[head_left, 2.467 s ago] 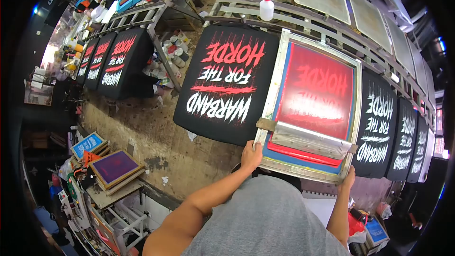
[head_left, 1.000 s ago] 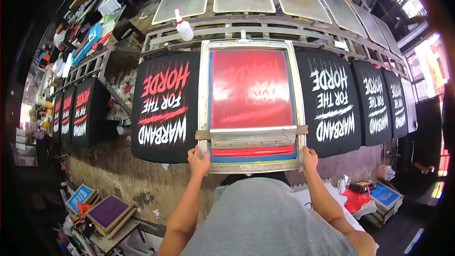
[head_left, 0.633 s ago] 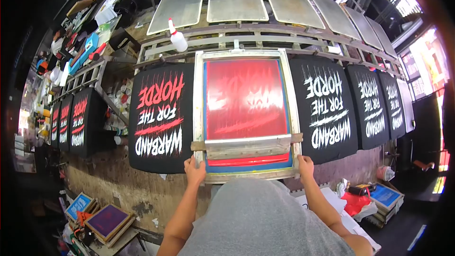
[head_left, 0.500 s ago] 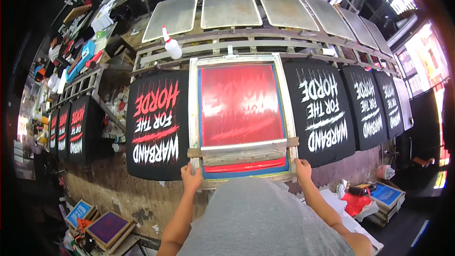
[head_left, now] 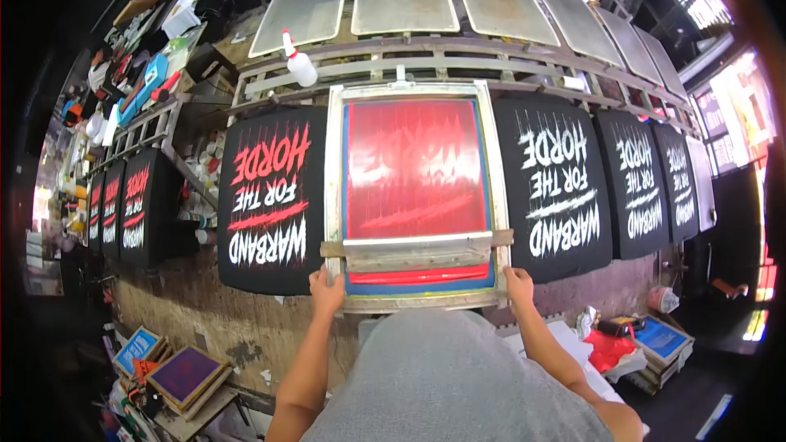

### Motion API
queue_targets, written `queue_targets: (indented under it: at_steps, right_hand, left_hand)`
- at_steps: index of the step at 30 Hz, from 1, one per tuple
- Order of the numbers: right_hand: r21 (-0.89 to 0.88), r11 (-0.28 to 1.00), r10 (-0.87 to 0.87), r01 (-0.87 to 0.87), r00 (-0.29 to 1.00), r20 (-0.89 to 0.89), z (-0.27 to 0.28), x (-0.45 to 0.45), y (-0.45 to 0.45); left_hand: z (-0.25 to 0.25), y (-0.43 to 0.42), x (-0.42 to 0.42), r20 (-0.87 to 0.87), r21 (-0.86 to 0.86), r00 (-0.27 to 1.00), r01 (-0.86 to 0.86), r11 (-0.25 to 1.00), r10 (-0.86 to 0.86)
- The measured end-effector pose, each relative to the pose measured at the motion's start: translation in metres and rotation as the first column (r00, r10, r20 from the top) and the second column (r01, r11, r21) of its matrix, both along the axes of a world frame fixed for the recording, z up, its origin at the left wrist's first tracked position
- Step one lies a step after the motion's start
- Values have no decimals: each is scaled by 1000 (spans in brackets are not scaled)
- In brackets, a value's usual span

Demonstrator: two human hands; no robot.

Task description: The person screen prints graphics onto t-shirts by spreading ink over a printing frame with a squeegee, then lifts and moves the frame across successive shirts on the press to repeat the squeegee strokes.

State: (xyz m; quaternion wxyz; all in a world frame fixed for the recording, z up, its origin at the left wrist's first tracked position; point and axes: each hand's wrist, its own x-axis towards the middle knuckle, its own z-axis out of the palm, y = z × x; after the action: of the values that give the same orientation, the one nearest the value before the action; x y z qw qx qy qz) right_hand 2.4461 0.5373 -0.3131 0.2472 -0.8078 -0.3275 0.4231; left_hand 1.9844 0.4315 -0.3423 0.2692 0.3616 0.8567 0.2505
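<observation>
My left hand is closed around the lower left side of a screen printing frame. On the opposite side, my right hand grips the frame near its lower right corner. Glossy red ink coats the mesh, where faint lettering shows through. A wide squeegee lies across the frame just above my hands, its wooden ends resting on both side rails. Red ink pools below its blade. Whatever lies under the screen is hidden.
Black printed shirts with red and white lettering lie left of the frame; shirts with only white lettering lie right. A spray bottle stands on the rail behind. Flat boards line the far side. Stacked screens sit lower left.
The view has tilted slightly, so the boards and shirts sit higher in it. Both hands keep their hold on the frame, and the squeegee stays in place across it.
</observation>
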Motion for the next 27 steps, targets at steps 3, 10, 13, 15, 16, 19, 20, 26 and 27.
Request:
queue_targets:
  at_steps: [3, 10, 13, 15, 16, 19, 20, 26, 27]
  right_hand:
    - [-31, 999, 15, -14, 1000, 27, -3, 1, 3]
    - [35, 999, 7, -6, 1000, -26, 2, -2, 2]
    - [13, 999, 44, -44, 999, 30, -4, 3, 4]
    - [-35, 996, 78, -77, 996, 52, 1, 3, 10]
    - [-31, 997, 72, -71, 996, 49, 2, 0, 12]
    - [-60, 993, 103, -98, 990, 97, -1, 2, 6]
    - [-24, 997, 81, -79, 991, 106, -7, 4, 3]
    - [49, 983, 163, -175, 970, 183, -18, 16, 12]
    - [67, 954, 265, -292, 927, 267, -19, 19, 15]
  left_hand:
    - [-6, 4, -4, 7, -22, 1000, 0, 1000, 0]
    - [9, 11, -3, -4, -50, 999, 45, 998, -45]
    - [4, 11, -4, -14, -51, 999, 45, 998, -45]
    - [1, 13, -9, -7, -36, 999, 45, 998, -46]
    - [-2, 11, -11, -15, -27, 998, 57, 998, -57]
    - [1, 13, -16, 12, -41, 996, 93, 995, -93]
    - [6, 11, -15, 39, -54, 993, 111, 992, -109]
    - [0, 6, -34, 226, 40, 974, -9, 999, 0]
    - [-2, 5, -40, 346, 58, 937, -70, 996, 46]
